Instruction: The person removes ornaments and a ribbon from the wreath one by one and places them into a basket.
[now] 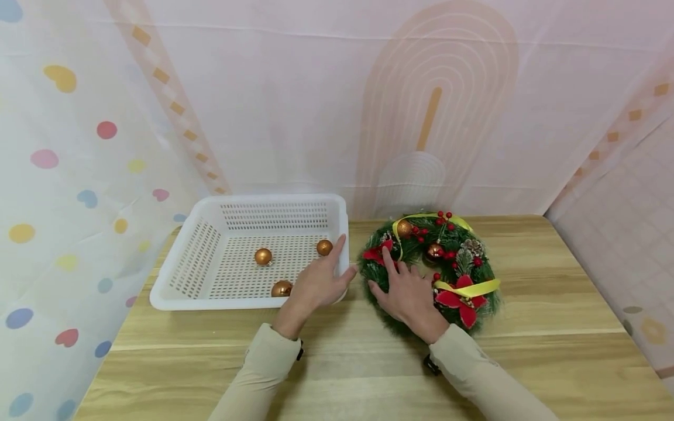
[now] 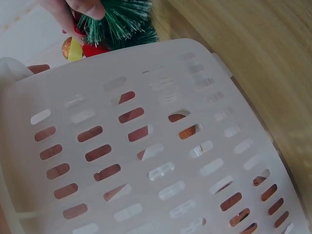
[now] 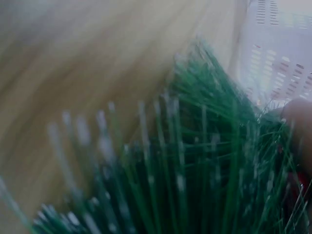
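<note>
My left hand [image 1: 318, 280] rests over the front right corner of a white plastic basket [image 1: 181, 304]. Its forefinger is straight along the right rim and the thumb is spread outside; the other fingers are hidden. Inside lie three gold ball ornaments: one mid-basket [image 1: 263, 256], one near the right wall [image 1: 324, 247] and one at the front wall [image 1: 281, 288]. On the left part of a green Christmas wreath [image 1: 392, 321] rests my right hand [image 1: 411, 295], thumb and forefinger extended. The wreath carries red poinsettias [image 1: 466, 299], red berries [image 1: 441, 217], a pinecone [image 1: 473, 247] and yellow ribbon [image 1: 474, 289].
Basket and wreath stand side by side at the back of a wooden table [image 1: 358, 374], a narrow gap between them. Behind and at both sides hang patterned cloth backdrops [image 1: 295, 117]. The left wrist view is mostly the slotted basket wall [image 2: 161, 141].
</note>
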Motion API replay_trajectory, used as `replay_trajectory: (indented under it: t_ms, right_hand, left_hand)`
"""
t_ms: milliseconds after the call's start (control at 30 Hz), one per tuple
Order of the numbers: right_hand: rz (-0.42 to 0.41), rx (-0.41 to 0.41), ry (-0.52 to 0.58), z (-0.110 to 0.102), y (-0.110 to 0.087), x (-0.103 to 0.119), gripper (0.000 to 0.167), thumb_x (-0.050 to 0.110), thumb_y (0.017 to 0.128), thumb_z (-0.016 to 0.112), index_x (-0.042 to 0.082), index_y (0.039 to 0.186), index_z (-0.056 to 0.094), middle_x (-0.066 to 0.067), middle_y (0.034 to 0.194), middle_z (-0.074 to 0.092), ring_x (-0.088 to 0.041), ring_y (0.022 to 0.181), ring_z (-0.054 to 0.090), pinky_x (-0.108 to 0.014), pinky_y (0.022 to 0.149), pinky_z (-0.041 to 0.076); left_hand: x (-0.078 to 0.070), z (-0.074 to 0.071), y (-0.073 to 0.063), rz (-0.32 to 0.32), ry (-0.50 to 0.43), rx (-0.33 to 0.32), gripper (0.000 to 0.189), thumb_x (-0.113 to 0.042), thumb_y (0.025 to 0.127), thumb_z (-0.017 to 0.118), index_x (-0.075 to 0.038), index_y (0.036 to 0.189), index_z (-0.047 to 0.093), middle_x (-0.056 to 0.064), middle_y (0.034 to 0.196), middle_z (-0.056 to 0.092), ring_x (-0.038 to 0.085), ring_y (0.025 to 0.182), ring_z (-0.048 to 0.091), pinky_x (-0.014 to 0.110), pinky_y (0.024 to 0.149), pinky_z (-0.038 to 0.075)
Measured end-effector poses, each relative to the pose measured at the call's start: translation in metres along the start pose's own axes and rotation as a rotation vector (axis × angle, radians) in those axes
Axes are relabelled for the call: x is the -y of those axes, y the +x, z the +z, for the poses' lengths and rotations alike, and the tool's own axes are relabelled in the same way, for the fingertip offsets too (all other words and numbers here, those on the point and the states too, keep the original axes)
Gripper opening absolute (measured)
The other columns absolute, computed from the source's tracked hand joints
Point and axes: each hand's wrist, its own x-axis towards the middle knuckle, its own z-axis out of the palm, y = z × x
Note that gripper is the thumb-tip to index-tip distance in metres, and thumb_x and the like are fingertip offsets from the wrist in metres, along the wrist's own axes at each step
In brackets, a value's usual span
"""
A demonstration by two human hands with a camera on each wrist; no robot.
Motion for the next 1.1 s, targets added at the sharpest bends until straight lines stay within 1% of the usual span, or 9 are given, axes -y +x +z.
replay_trajectory:
  t_ms: [100,300,433,600,667,800,867,933,1100]
  right_hand:
    - [0.011,-0.012,-0.016,0.004,0.002,-0.002,0.079,0.065,0.096,0.043,0.027,0.16,0.016,-0.013,0.136,0.058,-0.043,0.119,0.056,-0.072,0.09,0.04]
    - [-0.153,-0.062,-0.052,0.002,-0.008,-0.015,0.077,0.064,0.095,0.047,0.027,0.159,0.023,-0.011,0.127,0.063,-0.039,0.112,0.06,-0.064,0.083,0.048]
    - [-0.263,-0.094,-0.077,0.0,-0.014,-0.026,0.076,0.063,0.094,0.05,0.027,0.157,0.028,-0.009,0.125,0.065,-0.036,0.113,0.06,-0.064,0.089,0.046]
    - [-0.405,-0.06,-0.089,-0.004,-0.02,-0.041,0.076,0.062,0.096,0.048,0.029,0.159,0.023,-0.007,0.13,0.062,-0.034,0.119,0.058,-0.065,0.098,0.041]
    - [-0.452,-0.045,-0.103,-0.006,-0.023,-0.047,0.076,0.062,0.096,0.048,0.03,0.159,0.021,-0.006,0.132,0.061,-0.032,0.12,0.057,-0.063,0.099,0.041]
    - [-0.518,-0.085,-0.15,-0.011,-0.027,-0.052,0.077,0.063,0.093,0.052,0.029,0.158,0.027,-0.005,0.13,0.062,-0.031,0.119,0.055,-0.06,0.099,0.039]
    - [-0.524,-0.126,-0.159,-0.012,-0.028,-0.049,0.079,0.065,0.091,0.055,0.027,0.156,0.031,-0.007,0.129,0.061,-0.033,0.118,0.054,-0.061,0.099,0.038]
    - [-0.495,-0.16,-0.139,-0.015,-0.029,-0.043,0.08,0.066,0.089,0.057,0.027,0.155,0.034,-0.01,0.131,0.059,-0.035,0.117,0.054,-0.063,0.099,0.037]
    - [-0.307,-0.182,-0.032,-0.015,-0.03,-0.024,0.075,0.064,0.091,0.056,0.028,0.154,0.037,-0.016,0.133,0.056,-0.041,0.117,0.055,-0.065,0.098,0.037]
  left_hand:
    - [0.01,-0.001,0.019,0.067,0.001,0.034,0.075,-0.049,0.099,0.052,-0.022,0.16,0.019,0.02,0.135,0.059,0.036,0.102,0.067,0.05,0.08,0.053]
    - [0.01,-0.001,0.019,0.059,-0.003,0.037,0.074,-0.049,0.099,0.051,-0.023,0.16,0.017,0.02,0.137,0.058,0.037,0.105,0.066,0.05,0.082,0.053]
    - [0.01,-0.001,0.018,0.058,-0.007,0.039,0.075,-0.05,0.099,0.052,-0.024,0.16,0.018,0.02,0.135,0.059,0.035,0.102,0.066,0.049,0.081,0.053]
    - [0.01,-0.002,0.018,0.062,-0.01,0.034,0.074,-0.048,0.099,0.052,-0.023,0.16,0.018,0.02,0.135,0.06,0.034,0.101,0.067,0.049,0.081,0.053]
    - [0.01,-0.002,0.018,0.061,-0.008,0.035,0.074,-0.048,0.099,0.052,-0.023,0.16,0.018,0.02,0.135,0.059,0.035,0.102,0.066,0.049,0.081,0.053]
    - [0.01,-0.003,0.018,0.049,-0.002,0.043,0.074,-0.049,0.099,0.052,-0.024,0.16,0.017,0.021,0.135,0.06,0.033,0.098,0.067,0.048,0.079,0.053]
    - [0.01,-0.003,0.019,0.044,-0.003,0.045,0.074,-0.049,0.099,0.052,-0.024,0.16,0.017,0.02,0.135,0.06,0.032,0.097,0.066,0.048,0.078,0.053]
    - [0.01,-0.003,0.019,0.04,-0.006,0.045,0.075,-0.05,0.099,0.051,-0.024,0.16,0.017,0.02,0.135,0.059,0.032,0.097,0.066,0.048,0.079,0.053]
    - [0.01,-0.002,0.02,0.045,-0.012,0.046,0.076,-0.05,0.098,0.052,-0.024,0.16,0.017,0.02,0.134,0.06,0.032,0.097,0.066,0.048,0.08,0.053]
